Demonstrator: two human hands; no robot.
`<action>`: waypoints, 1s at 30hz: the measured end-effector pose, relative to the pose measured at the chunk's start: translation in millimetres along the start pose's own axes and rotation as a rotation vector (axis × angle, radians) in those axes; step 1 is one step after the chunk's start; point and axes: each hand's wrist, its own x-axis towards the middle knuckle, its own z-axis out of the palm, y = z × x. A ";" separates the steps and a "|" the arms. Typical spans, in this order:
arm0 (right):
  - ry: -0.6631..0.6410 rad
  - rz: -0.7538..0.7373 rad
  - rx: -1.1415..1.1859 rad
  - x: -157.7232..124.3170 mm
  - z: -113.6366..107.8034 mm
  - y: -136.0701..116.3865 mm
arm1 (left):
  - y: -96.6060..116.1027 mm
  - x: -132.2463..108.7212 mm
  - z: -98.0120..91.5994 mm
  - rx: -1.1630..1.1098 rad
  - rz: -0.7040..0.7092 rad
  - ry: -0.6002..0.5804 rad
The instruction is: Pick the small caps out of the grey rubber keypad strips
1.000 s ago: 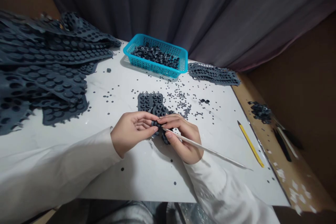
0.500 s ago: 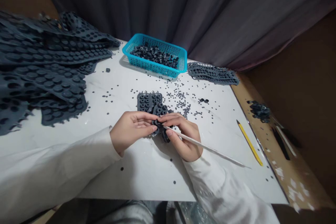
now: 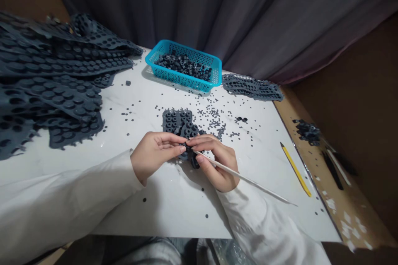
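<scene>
Sheets of dark grey, rubbery material [image 3: 68,62], studded with rounds and pierced with holes, lie heaped at the left end of the white desk [image 3: 180,213], as I see it through the head camera. Next comes the left hand [image 3: 154,153]: its fingers [image 3: 174,136] and thumb are drawn in narrow on a clump of dark grey, ring-topped rubbery studs [image 3: 189,129]. I find that clump mid-desk, between both hands, overlapping the near right part of a flat, dark grey studded square [image 3: 172,120]; the grip is partly hidden from me. Behind stands a turquoise, rectangular, perforated plastic basket [image 3: 177,77] with small dark pieces inside. The right hand [image 3: 222,165] holds a slender white stick [image 3: 248,178] between thumb and fingers, its tip at the clump, its tail slanting rightward. Tiny dark grey discs [image 3: 217,123] are scattered beyond that hand. Further right I make out a layered, dark grey perforated sheet [image 3: 252,87] near the basket, a long yellow tool with a dark tip [image 3: 295,169] and, on a brown board [image 3: 345,205], a pile of dark pieces [image 3: 307,132].
</scene>
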 end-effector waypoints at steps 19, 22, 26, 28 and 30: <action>-0.151 -0.159 -0.210 0.2 -2.1 5.6 | 3.1 0.7 1.8 -0.025 0.002 0.034; -0.148 -0.154 -0.212 -0.6 -0.9 7.3 | 3.0 0.6 1.4 -0.023 0.002 0.041; -0.141 -0.152 -0.211 -1.1 -0.8 6.3 | 2.7 1.5 1.8 -0.025 -0.007 0.046; -0.124 -0.125 -0.205 -2.1 -1.3 5.0 | 3.3 1.1 2.4 -0.026 -0.014 0.050; -0.078 -0.067 -0.187 -3.9 -1.4 4.0 | 4.3 0.0 2.9 -0.018 -0.015 0.048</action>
